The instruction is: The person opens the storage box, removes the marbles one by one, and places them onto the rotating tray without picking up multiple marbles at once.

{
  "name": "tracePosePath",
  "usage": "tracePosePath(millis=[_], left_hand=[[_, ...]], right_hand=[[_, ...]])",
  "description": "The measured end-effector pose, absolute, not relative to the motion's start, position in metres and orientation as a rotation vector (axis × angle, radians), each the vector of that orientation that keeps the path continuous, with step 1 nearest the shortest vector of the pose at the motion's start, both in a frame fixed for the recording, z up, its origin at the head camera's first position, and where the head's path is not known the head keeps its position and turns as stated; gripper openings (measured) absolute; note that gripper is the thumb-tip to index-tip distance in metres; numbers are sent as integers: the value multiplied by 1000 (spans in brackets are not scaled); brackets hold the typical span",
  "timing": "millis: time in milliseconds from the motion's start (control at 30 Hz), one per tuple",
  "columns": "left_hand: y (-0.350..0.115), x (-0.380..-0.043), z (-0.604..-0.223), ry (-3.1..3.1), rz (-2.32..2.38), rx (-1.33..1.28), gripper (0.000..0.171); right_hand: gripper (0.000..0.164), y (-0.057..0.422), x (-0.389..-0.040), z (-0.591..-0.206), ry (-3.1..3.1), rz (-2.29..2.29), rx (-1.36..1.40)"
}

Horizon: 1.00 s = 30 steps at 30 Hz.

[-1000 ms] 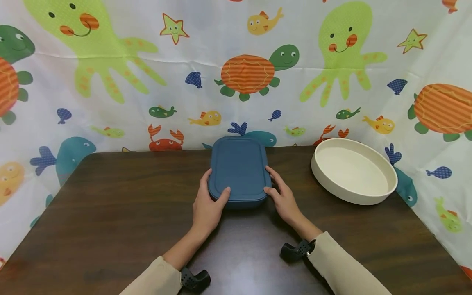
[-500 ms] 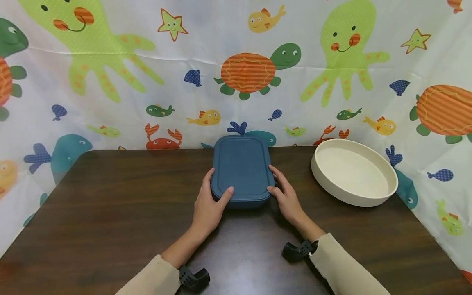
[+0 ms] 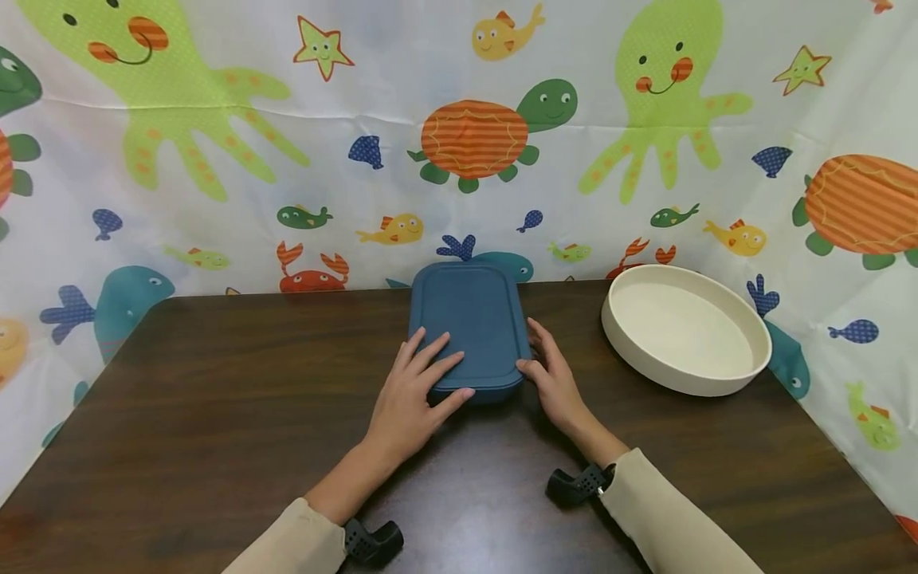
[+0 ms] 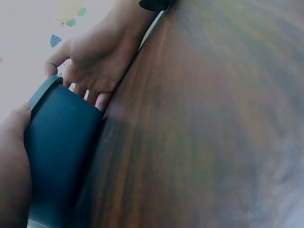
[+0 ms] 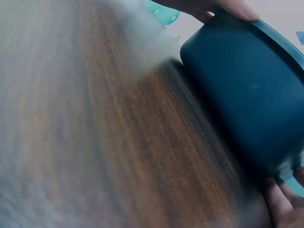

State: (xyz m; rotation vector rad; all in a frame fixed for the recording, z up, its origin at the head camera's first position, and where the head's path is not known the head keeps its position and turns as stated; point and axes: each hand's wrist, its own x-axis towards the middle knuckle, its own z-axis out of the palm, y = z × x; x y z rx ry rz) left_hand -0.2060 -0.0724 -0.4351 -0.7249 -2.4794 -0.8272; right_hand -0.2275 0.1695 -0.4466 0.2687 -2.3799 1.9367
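A blue rectangular lidded food container (image 3: 480, 319) lies on the dark wooden table near its far edge, with the lid on. My left hand (image 3: 402, 410) is at its near left corner, fingers spread and fairly straight over the lid, the thumb reaching across the near edge. At the right side, my right hand (image 3: 557, 387) holds the container, thumb at the lid's rim and fingers along the wall. The left wrist view shows the container's wall (image 4: 61, 142) between both hands. In the right wrist view, the smooth blue wall (image 5: 247, 85) sits against the table.
A round cream dish (image 3: 688, 335) with a low wall stands at the table's far right corner. Behind the brown wooden table (image 3: 215, 414) hangs a white curtain (image 3: 402, 56) printed with sea animals. Black bands with cameras are on both wrists.
My left hand has let go of the container's left side; its fingers have spread onto the lid and its thumb has dropped to the near edge. The right hand keeps its hold.
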Motion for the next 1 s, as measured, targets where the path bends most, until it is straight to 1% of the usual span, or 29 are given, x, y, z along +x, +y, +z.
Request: tracePosePath(millis=[133, 433, 533, 733, 867, 1000], left_hand=[[-73, -206, -434, -2473, -797, -746, 55], [-75, -206, -438, -2358, -870, -748, 55], [-75, -206, -439, -2313, -911, -743, 54], [-75, -205, -438, -2236, -982, -722, 53], [-77, -205, -438, -2192, -1001, -715, 53], [-81, -205, -440, -2128, -996, -730, 58]], right_hand=[[66, 170, -227, -446, -2361, 1976, 281], [54, 171, -228, -446, -2285, 2105, 292], [53, 172, -229, -447, -2259, 2135, 294], [48, 172, -230, -448, -2376, 1978, 190], [48, 172, -231, -448, -2414, 1919, 173], [47, 171, -231, -449, -2409, 1925, 169]])
